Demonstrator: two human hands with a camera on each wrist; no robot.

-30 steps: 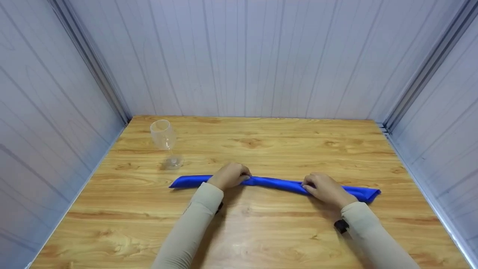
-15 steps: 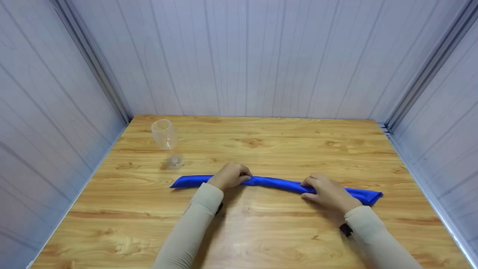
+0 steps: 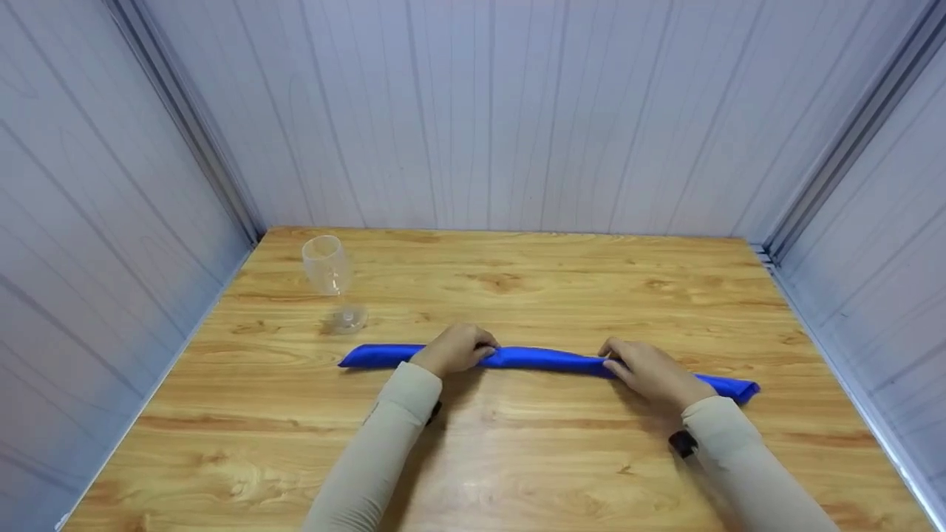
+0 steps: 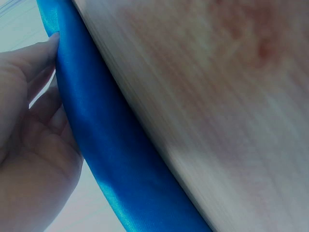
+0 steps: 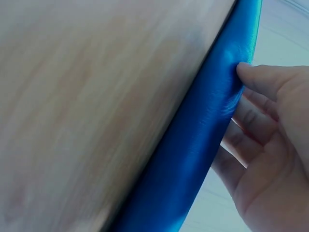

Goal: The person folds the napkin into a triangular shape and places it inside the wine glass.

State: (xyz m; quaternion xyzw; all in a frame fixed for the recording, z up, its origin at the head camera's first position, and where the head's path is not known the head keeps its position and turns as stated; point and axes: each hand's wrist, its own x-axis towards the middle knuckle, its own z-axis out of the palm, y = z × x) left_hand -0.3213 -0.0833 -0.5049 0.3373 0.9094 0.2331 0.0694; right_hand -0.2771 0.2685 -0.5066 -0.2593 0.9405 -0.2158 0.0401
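A shiny blue cloth (image 3: 547, 359), rolled or folded into a long narrow strip, lies across the wooden table. My left hand (image 3: 452, 349) pinches it left of its middle; in the left wrist view, the thumb and fingers of the left hand (image 4: 36, 140) meet at the cloth's edge (image 4: 106, 130). Toward its right end, my right hand (image 3: 654, 374) holds the strip. The right wrist view has the right thumb pressed on the cloth (image 5: 193, 145), with the other fingers of the right hand (image 5: 277, 145) curled behind it. Both cloth ends stick out past the hands.
A clear wine glass (image 3: 326, 270) stands upright beyond the cloth's left end. Pale panel walls (image 3: 473, 111) enclose the wooden table (image 3: 502, 458) at the back and both sides.
My right thumb and fingers spread apart at the cloth, then came closer together on it again. The strip near that hand looks narrower and smoother. My left hand has stayed in place.
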